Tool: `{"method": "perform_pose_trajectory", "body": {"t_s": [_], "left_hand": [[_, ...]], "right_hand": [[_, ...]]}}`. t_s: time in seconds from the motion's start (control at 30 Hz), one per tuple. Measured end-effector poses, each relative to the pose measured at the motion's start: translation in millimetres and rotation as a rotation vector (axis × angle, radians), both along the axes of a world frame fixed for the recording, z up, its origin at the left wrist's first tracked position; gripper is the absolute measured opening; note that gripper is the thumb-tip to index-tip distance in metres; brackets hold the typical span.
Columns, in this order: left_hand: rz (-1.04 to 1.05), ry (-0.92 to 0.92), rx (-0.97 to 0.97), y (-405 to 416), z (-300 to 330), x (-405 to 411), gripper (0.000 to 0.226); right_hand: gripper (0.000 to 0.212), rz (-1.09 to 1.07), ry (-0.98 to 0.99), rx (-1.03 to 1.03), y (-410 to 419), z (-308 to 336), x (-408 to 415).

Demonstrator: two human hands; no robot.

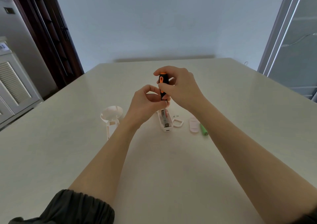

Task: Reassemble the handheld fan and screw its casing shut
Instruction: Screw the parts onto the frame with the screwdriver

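Upright over the work, held the black-and-orange screwdriver [162, 85] in the right hand [178, 86], fingers curled round its handle, tip down inside the open handle casing [165, 121] lying on the table [68, 155]. Pinched something small beside the shaft with the left hand [145, 102]; could not tell what. Judged the likely failures as a tip slipping off a tiny screw, or thin wires inside getting nicked or trapped. Held, in that open casing, wires and a small metal part at the near end. Lay apart: fan-head shell [111, 115] left; loose screws [175, 115], clip [178, 122], cover [194, 125], green battery [204, 130] right.
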State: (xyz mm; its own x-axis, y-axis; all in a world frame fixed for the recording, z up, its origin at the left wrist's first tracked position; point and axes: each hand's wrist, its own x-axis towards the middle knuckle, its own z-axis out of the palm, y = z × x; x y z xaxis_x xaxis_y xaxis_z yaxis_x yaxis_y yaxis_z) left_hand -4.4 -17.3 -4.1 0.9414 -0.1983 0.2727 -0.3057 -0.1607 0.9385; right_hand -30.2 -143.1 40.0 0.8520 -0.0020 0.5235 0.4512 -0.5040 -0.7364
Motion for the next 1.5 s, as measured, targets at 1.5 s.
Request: {"method": "perform_pose_trajectory", "body": {"t_s": [1.5], "left_hand": [[0.129,-0.091,0.035,-3,0,-2,0.033]], "right_hand": [[0.028,-0.168,-0.111,-0.037,15,-11,7]]}}
